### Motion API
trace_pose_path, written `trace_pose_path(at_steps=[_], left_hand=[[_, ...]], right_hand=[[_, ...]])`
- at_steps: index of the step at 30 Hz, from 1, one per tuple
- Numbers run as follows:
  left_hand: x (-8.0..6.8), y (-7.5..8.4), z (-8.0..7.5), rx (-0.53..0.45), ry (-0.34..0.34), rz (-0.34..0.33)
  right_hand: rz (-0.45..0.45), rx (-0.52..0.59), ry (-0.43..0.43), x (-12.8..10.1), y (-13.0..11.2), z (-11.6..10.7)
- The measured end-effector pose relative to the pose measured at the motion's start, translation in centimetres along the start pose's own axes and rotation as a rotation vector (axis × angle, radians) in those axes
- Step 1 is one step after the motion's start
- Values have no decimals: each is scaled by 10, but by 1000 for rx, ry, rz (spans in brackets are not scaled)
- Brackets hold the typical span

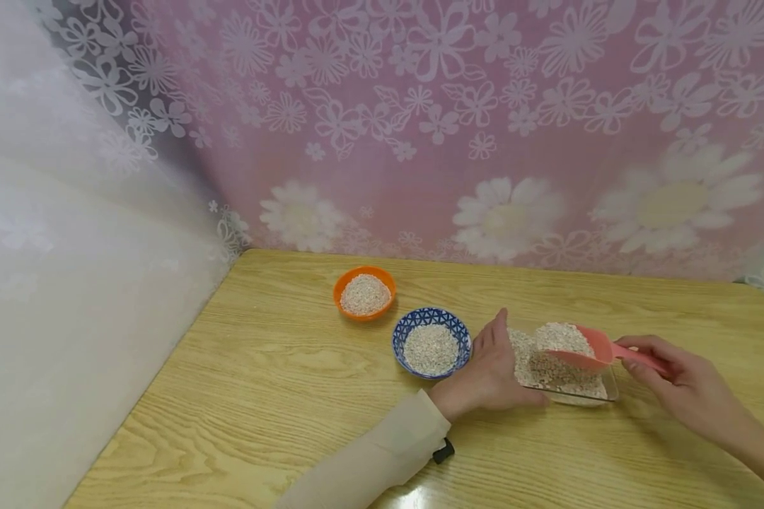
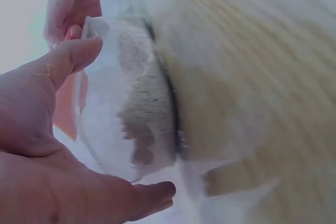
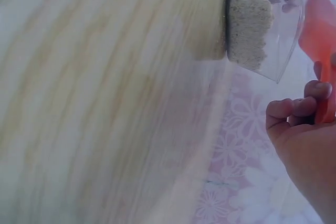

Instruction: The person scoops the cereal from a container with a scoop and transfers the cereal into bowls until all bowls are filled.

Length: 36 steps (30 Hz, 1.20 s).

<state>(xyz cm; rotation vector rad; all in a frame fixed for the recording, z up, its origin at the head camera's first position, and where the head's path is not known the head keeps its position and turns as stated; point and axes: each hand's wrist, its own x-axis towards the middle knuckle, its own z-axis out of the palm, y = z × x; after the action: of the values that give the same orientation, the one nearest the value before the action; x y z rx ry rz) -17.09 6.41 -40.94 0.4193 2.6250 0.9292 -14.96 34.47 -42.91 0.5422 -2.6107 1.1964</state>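
Observation:
On the right of the table a clear rectangular container [image 1: 613, 387] holds pale flakes like oats [image 1: 527, 353]. My left hand [image 1: 493, 375] grips its left end, thumb along the near side and fingers at the far side, as the left wrist view [image 2: 68, 177] also shows. In my right hand [image 1: 690, 385] is the handle of a coral-pink scoop [image 1: 601, 348], held with curled fingers. The scoop is heaped with flakes and tilts over the container. From the right wrist view the scoop [image 3: 317, 27] appears above the container's rim.
A blue-and-white patterned bowl [image 1: 429, 316] of flakes stands just left of my left hand. Farther back and left is an orange bowl [image 1: 364, 317], also with flakes. The wooden table [image 1: 242, 382] meets a pink floral curtain [image 1: 388, 155] behind and a white one at left.

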Motion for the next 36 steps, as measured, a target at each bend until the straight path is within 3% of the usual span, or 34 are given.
trace_pose_path(at_steps=[3, 7, 10, 17, 23, 28, 36], left_hand=[[-2, 3, -2, 5, 30, 25], [-10, 6, -10, -67, 51, 71], [-15, -1, -22, -98, 64, 140], [-25, -46, -54, 3, 136, 251], [-35, -92, -72, 102, 225, 266], [-40, -115, -83, 76, 182, 215], [-39, -129, -94, -9, -8, 152]], right_hand=[[57, 14, 32, 0, -2, -3], [105, 42, 64, 1, -8, -2], [89, 68, 71, 2, -11, 2], [43, 111, 59, 7, -15, 11], [12, 81, 88, 14, -22, 11], [3, 73, 104, 23, -31, 13], [-90, 80, 81, 37, -42, 23]])
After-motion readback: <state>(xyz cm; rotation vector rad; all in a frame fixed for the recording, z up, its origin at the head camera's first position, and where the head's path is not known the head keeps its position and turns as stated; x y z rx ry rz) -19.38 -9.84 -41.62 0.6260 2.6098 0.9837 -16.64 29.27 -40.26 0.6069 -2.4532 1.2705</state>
